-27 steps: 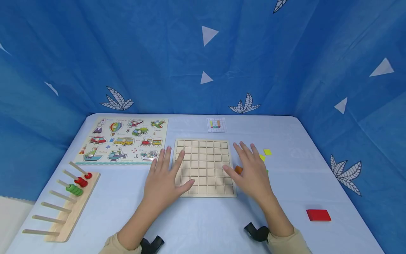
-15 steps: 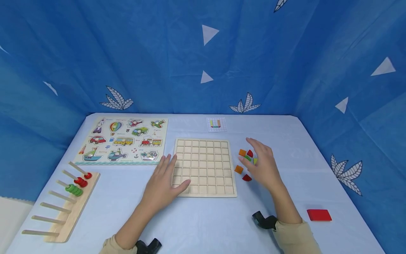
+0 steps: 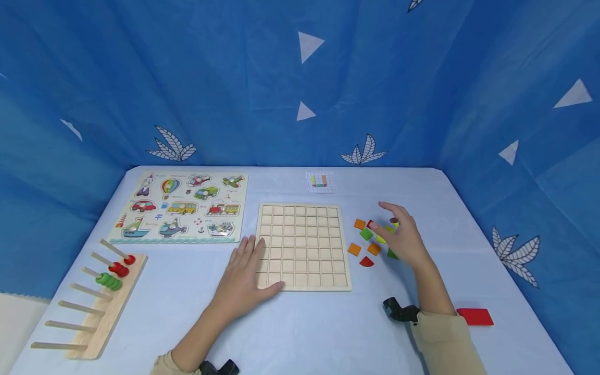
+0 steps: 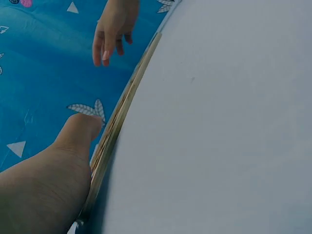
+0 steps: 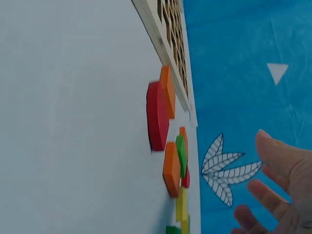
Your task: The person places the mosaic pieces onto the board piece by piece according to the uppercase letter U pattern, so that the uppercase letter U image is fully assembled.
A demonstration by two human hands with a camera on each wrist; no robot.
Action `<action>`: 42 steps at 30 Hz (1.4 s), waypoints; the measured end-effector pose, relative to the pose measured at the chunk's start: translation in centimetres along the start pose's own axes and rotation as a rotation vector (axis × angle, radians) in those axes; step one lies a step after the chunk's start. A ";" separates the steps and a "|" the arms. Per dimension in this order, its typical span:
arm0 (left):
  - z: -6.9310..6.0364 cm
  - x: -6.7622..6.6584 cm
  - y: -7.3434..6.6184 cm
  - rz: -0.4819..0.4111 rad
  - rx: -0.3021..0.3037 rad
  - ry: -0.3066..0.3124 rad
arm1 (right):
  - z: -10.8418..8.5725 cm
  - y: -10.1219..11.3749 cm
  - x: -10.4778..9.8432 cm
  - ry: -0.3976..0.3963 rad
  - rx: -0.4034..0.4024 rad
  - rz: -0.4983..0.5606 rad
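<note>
In the head view the left hand (image 3: 242, 284) rests with spread fingers along the left edge of a wooden grid board (image 3: 300, 247). Its thumb lies near the board's lower left corner, also seen in the left wrist view by the board's side (image 4: 114, 122). The right hand (image 3: 404, 237) hovers over small coloured blocks right of the board, fingers parted and loosely bent, holding nothing visible. Around it lie an orange square (image 3: 354, 249), a red quarter-round piece (image 3: 366, 262), a green block (image 3: 366, 234) and several others, some partly hidden by the hand.
A transport picture puzzle (image 3: 183, 208) lies at the back left, with a peg stand with red and green beads (image 3: 105, 312) in front. A small pattern card (image 3: 321, 182) is behind the board. A red block (image 3: 475, 316) lies at right, beside the right sleeve.
The right hand has moved right from the board's edge over the blocks, uncovering several of them. The left hand has moved slightly down and left, and its fingers now lie at the board's left edge.
</note>
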State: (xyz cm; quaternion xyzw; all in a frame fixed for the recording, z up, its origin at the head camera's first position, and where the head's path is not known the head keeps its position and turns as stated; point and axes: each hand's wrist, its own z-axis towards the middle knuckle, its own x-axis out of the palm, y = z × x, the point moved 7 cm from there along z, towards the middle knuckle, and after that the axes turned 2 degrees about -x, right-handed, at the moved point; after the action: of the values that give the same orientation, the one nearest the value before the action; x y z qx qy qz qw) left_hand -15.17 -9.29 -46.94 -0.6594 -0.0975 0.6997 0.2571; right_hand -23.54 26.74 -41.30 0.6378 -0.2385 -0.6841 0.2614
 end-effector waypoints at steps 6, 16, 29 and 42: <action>-0.3 0.5 0.2 0.026 -0.006 0.044 | 0.9 -2.5 -0.6 0.050 0.119 0.057; -0.5 0.4 0.3 0.065 0.009 0.014 | 2.3 -6.7 -1.7 0.068 0.233 0.006; -0.5 0.6 0.3 0.085 -0.020 0.035 | 2.5 -8.5 -1.8 0.113 0.238 -0.073; -0.4 0.7 0.3 0.084 -0.030 0.035 | 2.8 -8.8 -1.4 0.126 0.231 -0.087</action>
State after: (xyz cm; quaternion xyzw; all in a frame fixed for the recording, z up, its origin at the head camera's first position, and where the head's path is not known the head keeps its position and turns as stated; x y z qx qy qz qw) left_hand -14.81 -9.24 -47.75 -0.6789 -0.0757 0.6966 0.2194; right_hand -26.72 34.20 -45.84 0.7152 -0.2709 -0.6213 0.1707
